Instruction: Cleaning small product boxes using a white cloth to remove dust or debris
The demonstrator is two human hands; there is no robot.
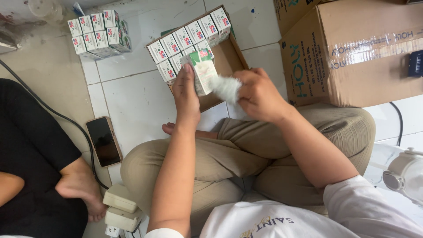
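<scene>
At the frame centre, the left hand (186,98) grips a small white-green box (203,72); the right hand (259,94) is closed on a white cloth (225,88).

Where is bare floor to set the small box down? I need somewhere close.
Bare tiles lie between the phone and the open tray, and between that tray and the stacked boxes. Crowded: right, by the big cartons.

Small white-green carton (203,72): upright, slightly tilted, held above open cardboard tray. White cloth (225,88): bunched, touching carton's side.
</scene>
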